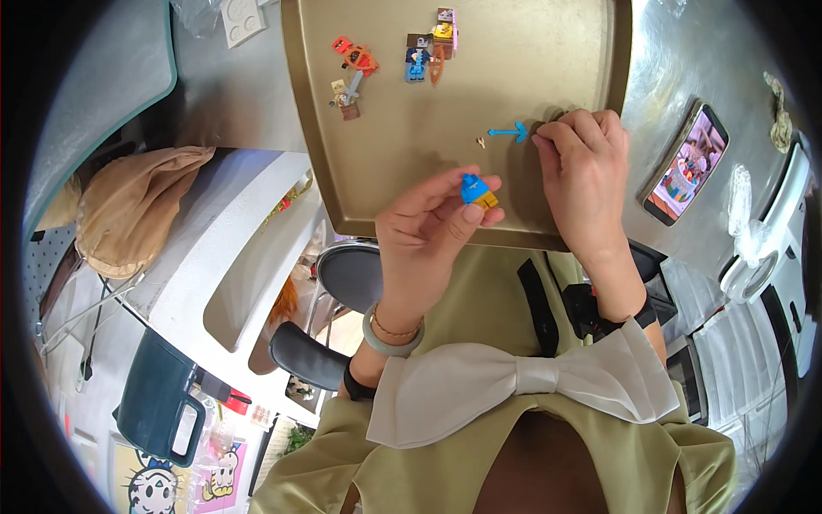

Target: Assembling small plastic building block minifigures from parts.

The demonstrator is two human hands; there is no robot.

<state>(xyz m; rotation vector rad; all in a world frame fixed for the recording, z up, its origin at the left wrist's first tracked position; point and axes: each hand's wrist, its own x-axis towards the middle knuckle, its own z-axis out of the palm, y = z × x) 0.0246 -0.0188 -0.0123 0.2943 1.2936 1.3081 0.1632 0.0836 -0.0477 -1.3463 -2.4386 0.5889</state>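
My left hand (417, 230) pinches a small blue and yellow toy figure body (476, 192) between thumb and fingers, over the near edge of a gold-coloured baking tray (548, 51). No head shows on the figure. My right hand (586, 171) is over the tray's near right part, its thumb and fingertips pressed together; whatever they pinch, if anything, is hidden. Just left of those fingertips lies a bright blue toy pickaxe (511, 132). Beside it is a tiny tan piece (481, 143).
Several toy figures lie farther back on the tray, among them a red one (355, 56) and a dark blue one (417, 60). Right of the tray, a phone (685, 163) displays a picture. To the left are a tan cloth bag (137, 210) and a dark teal jug (158, 394).
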